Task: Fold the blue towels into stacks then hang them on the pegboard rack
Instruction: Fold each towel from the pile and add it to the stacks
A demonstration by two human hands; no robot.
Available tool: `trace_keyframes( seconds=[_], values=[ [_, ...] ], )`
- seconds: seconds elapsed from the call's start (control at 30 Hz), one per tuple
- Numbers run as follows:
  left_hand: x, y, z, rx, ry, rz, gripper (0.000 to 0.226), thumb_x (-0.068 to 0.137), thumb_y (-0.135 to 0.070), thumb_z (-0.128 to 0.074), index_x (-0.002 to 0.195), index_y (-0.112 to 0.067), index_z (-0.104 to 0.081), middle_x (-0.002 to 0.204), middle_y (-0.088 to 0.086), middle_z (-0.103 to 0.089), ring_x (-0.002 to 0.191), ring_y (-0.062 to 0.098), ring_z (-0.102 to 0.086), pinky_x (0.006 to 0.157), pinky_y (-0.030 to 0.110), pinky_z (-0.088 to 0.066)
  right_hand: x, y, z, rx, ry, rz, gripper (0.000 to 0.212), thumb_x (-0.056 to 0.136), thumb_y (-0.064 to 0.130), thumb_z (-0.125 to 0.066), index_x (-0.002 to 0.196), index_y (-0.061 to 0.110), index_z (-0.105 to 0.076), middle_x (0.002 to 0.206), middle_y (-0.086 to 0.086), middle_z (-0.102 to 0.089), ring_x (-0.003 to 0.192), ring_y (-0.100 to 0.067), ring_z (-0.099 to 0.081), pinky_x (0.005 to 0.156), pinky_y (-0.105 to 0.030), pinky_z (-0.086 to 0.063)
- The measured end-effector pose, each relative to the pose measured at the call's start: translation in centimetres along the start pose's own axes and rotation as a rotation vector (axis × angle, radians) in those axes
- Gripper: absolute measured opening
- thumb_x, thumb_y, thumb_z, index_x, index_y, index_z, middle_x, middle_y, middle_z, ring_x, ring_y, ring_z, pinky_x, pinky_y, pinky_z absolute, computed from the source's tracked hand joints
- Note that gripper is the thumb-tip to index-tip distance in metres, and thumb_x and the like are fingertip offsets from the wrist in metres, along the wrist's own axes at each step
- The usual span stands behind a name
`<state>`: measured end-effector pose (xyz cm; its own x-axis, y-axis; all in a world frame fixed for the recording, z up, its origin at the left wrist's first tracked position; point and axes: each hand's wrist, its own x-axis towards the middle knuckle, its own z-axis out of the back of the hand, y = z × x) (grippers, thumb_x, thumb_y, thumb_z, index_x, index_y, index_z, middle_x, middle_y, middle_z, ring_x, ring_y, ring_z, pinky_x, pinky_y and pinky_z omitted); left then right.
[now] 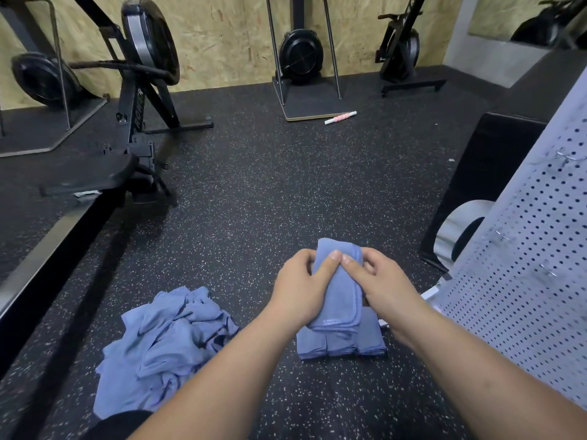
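Note:
A folded blue towel (339, 300) is held up between both hands in the middle of the view. My left hand (300, 287) grips its left side, thumb on top. My right hand (378, 284) grips its right side, thumb meeting the left thumb. Directly below, a stack of folded blue towels (343, 346) lies on the speckled black floor. A loose heap of unfolded blue towels (162, 341) lies to the left. The grey pegboard rack (536, 268) leans at the right edge, with a few metal hooks on it.
A rowing machine (95, 176) runs along the left. Ski-type machines (301, 58) stand against the wooden back wall, with a pink and white roller (340, 117) on the floor. A black box (486, 173) sits behind the pegboard.

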<state>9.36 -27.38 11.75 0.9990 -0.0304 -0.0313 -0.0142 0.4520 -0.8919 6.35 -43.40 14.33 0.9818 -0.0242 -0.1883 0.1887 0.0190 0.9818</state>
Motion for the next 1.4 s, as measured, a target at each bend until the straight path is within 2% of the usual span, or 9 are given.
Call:
trace_keyframes(
  seconds=[0.1,0.27,0.37,0.5,0.6,0.8,0.97,1.13,1.4],
  values=[
    [0.4,0.4,-0.9,-0.146,-0.091,0.044,0.039,0.095,-0.06,-0.069,0.094,-0.021,-0.066,0.088,-0.006,-0.073,0.078,0.016,-0.066,0.077,0.041,-0.054,-0.2,0.1,0.1,0.109,0.103,-0.09,0.024,0.107,0.025,-0.061,0.13,0.02,-0.063,0.104,0.0,-0.08,0.09,-0.012,-0.079,0.068,-0.028,-0.062],
    [0.9,1.8,-2.3,-0.242,-0.12,0.147,0.043,0.088,-0.062,-0.074,0.093,-0.019,-0.068,0.087,0.001,-0.073,0.074,0.014,-0.064,0.079,0.046,-0.058,-0.2,-1.7,1.2,0.117,0.182,-0.118,0.035,0.105,0.011,-0.064,0.136,0.025,-0.058,0.118,-0.003,-0.079,0.109,-0.022,-0.076,0.09,-0.041,-0.064],
    [0.4,2.7,-3.0,-0.349,0.052,0.343,0.055,0.092,-0.063,-0.071,0.126,-0.021,-0.065,0.113,-0.003,-0.073,0.098,0.016,-0.074,0.089,0.046,-0.064,0.1,-3.9,1.9,0.02,0.078,-0.117,0.042,0.104,0.013,-0.067,0.143,0.023,-0.056,0.112,0.002,-0.081,0.103,-0.018,-0.078,0.084,-0.038,-0.062],
    [-0.9,4.7,-3.8,-0.411,0.298,0.41,0.076,0.1,-0.026,-0.074,0.162,-0.031,-0.03,0.116,0.01,-0.071,0.097,0.025,-0.077,0.073,0.039,-0.066,1.0,-7.7,2.8,-0.182,-0.091,-0.192,0.054,0.098,0.024,-0.076,0.147,0.021,-0.054,0.105,0.003,-0.08,0.093,-0.016,-0.079,0.088,-0.045,-0.063],
    [-1.5,7.7,-4.5,-0.39,0.284,0.352,0.076,0.101,-0.01,-0.071,0.16,-0.039,-0.034,0.096,0.005,-0.076,0.078,0.016,-0.074,0.069,0.036,-0.062,1.6,-10.0,2.7,-0.185,-0.056,-0.281,0.067,0.092,0.031,-0.082,0.151,0.028,-0.05,0.114,-0.005,-0.077,0.095,-0.023,-0.079,0.085,-0.053,-0.065],
    [-2.0,13.2,-4.9,-0.338,0.161,0.373,0.062,0.101,-0.01,-0.067,0.145,-0.05,-0.05,0.082,0.0,-0.068,0.068,0.015,-0.063,0.068,0.035,-0.058,2.3,-13.9,0.6,-0.158,0.096,-0.376,0.08,0.094,-0.003,-0.067,0.159,0.03,-0.035,0.124,-0.002,-0.073,0.103,-0.021,-0.076,0.088,-0.047,-0.065],
    [-2.3,17.7,-5.4,-0.353,0.256,0.489,0.053,0.095,-0.018,-0.073,0.137,-0.049,-0.063,0.12,0.01,-0.071,0.096,0.031,-0.074,0.089,0.053,-0.062,2.9,-18.4,-1.7,-0.43,0.117,-0.345,0.079,0.094,0.001,-0.071,0.158,0.03,-0.037,0.142,-0.011,-0.06,0.114,-0.02,-0.066,0.091,-0.036,-0.058],
    [-1.9,23.2,-5.2,-0.346,0.25,0.582,0.062,0.096,0.001,-0.073,0.147,-0.031,-0.06,0.127,0.006,-0.067,0.106,0.032,-0.073,0.09,0.046,-0.063,4.5,-23.1,-4.4,-0.553,0.154,-0.332,0.07,0.091,0.011,-0.078,0.15,0.035,-0.048,0.138,-0.003,-0.064,0.116,-0.02,-0.065,0.101,-0.04,-0.054],
    [1.2,28.9,-5.2,-0.326,0.132,0.677,0.07,0.087,0.01,-0.06,0.144,-0.032,-0.061,0.081,0.009,-0.062,0.058,0.019,-0.045,0.055,0.028,-0.041,8.3,-28.3,-7.5,-0.788,0.305,-0.227,0.066,0.097,0.027,-0.072,0.155,0.042,-0.044,0.15,0.001,-0.049,0.113,-0.012,-0.059,0.103,-0.027,-0.044]
  ],
)
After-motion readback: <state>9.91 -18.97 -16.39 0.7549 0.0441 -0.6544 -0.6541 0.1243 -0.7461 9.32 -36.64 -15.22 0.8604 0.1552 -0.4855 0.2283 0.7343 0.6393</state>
